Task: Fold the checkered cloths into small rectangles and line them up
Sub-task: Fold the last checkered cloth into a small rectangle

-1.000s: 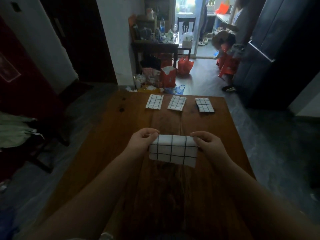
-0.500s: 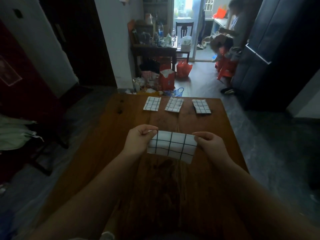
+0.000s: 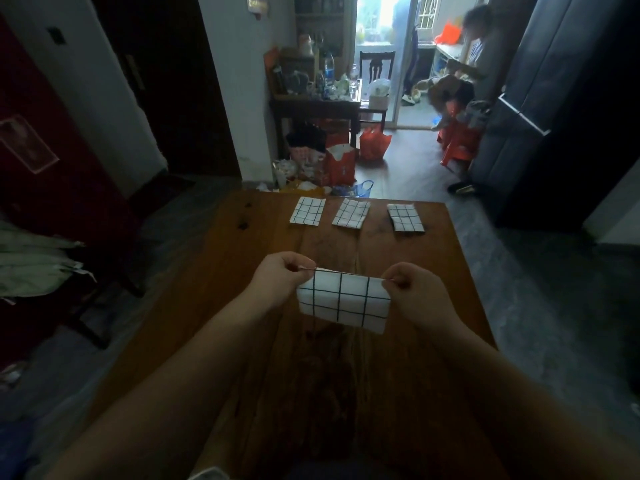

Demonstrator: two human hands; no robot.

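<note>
Two bare forearms reach in from the bottom of the frame over the dark wooden surface [image 3: 398, 393]. At mid-frame the left hand [image 3: 277, 282] and right hand [image 3: 415, 292] hold a folded checkered cloth [image 3: 343, 303] between them, raised off the wood. The fingers [image 3: 298, 266] of the left hand are pinched shut on its upper left corner, and those of the right hand are pinched on the upper right corner. The cloth hangs down from that top edge as a white rectangle with dark grid lines, its lower edge free and slanting down to the right. Farther up, near the far edge, three folded cloths lie flat in a row: the left one [image 3: 308, 211], the middle one [image 3: 350, 213] and the right one [image 3: 405, 218], each apart from its neighbour.
</note>
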